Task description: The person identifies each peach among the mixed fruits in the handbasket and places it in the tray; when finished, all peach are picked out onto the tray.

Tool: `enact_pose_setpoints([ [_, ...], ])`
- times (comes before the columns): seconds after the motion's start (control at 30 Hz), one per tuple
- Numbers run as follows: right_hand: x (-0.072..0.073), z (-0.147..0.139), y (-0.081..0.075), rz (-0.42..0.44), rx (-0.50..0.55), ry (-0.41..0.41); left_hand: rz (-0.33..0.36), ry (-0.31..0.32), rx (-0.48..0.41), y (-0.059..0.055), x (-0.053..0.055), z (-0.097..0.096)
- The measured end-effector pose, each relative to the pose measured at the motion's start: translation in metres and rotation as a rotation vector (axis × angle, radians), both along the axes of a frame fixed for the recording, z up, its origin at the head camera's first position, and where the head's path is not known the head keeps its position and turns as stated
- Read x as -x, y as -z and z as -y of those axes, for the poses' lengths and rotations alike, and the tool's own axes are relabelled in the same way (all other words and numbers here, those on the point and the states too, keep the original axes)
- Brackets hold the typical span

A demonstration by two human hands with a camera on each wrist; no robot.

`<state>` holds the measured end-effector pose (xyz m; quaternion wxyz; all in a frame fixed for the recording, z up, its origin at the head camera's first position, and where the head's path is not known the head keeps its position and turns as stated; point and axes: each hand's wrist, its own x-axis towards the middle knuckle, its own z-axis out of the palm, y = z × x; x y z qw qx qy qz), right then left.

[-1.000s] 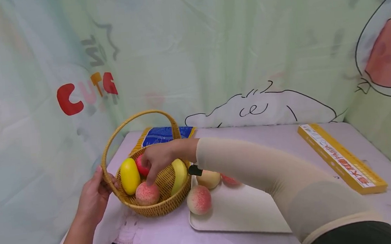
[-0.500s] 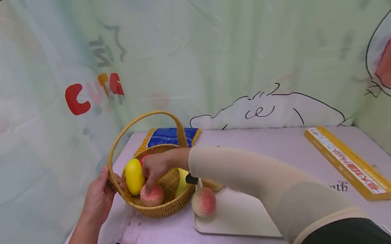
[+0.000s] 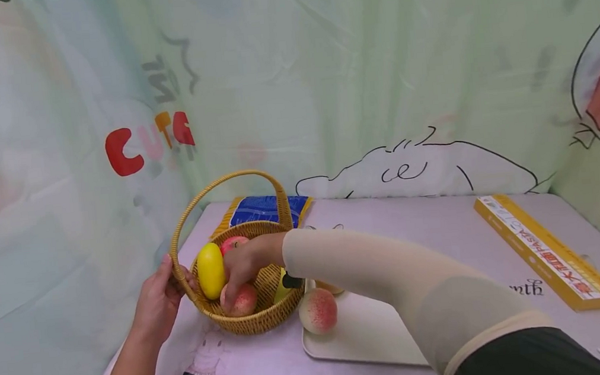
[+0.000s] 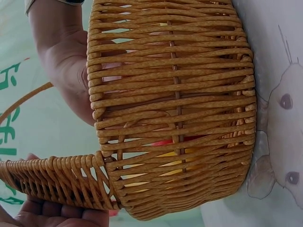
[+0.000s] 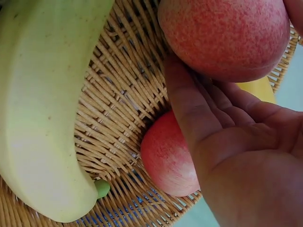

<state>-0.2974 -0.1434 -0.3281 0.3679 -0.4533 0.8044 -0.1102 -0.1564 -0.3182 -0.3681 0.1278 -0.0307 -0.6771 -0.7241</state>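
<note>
A round wicker basket [image 3: 255, 323] with a tall hoop handle stands at the left of the table. My left hand [image 3: 157, 298] grips the base of its handle, thumb in front and fingers behind. Inside the basket, my right hand [image 3: 244, 265] holds a pink peach [image 3: 243, 303]. The right wrist view shows the fingers under this peach [image 5: 227, 38], with the thumb at its far side. Beside it lie a smooth yellow oval fruit [image 3: 211, 271], a red fruit [image 3: 234, 242] that looks like an apple, and a banana [image 5: 42, 118], mostly hidden by my right wrist in the head view.
Right of the basket lies a pale tray [image 3: 366, 330] bearing another peach [image 3: 318, 311] and a tan fruit [image 3: 331, 286], partly covered by my right arm. A blue and yellow packet [image 3: 259, 209] lies behind the basket. A yellow pasta box [image 3: 549, 252] sits at the right.
My right hand has come down from above the peach and curled round its left side. My left hand stays on the basket handle. The head view has turned slightly left.
</note>
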Motion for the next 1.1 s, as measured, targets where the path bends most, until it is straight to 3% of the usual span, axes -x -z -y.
enact_pose_setpoints([
  [0.17,-0.001,0.000,-0.001,0.060,-0.058,0.021,0.008,0.003,-0.003,-0.001,0.000,0.000],
  [0.33,0.003,-0.002,-0.004,-0.006,-0.051,-0.012,-0.004,0.015,-0.017,-0.003,0.000,-0.002],
  [0.5,0.009,-0.008,-0.004,-0.072,0.024,-0.023,-0.007,0.026,-0.032,-0.003,-0.001,-0.001],
  [0.7,0.013,-0.023,-0.005,-0.059,0.121,0.039,0.016,0.027,-0.019,-0.002,-0.002,0.000],
  [0.87,0.015,-0.041,-0.011,-0.119,0.186,0.077,0.011,0.028,-0.017,-0.002,-0.004,0.000],
  [1.1,0.017,-0.071,-0.021,-0.062,0.314,0.148,-0.015,0.055,-0.051,-0.001,-0.005,0.000],
])
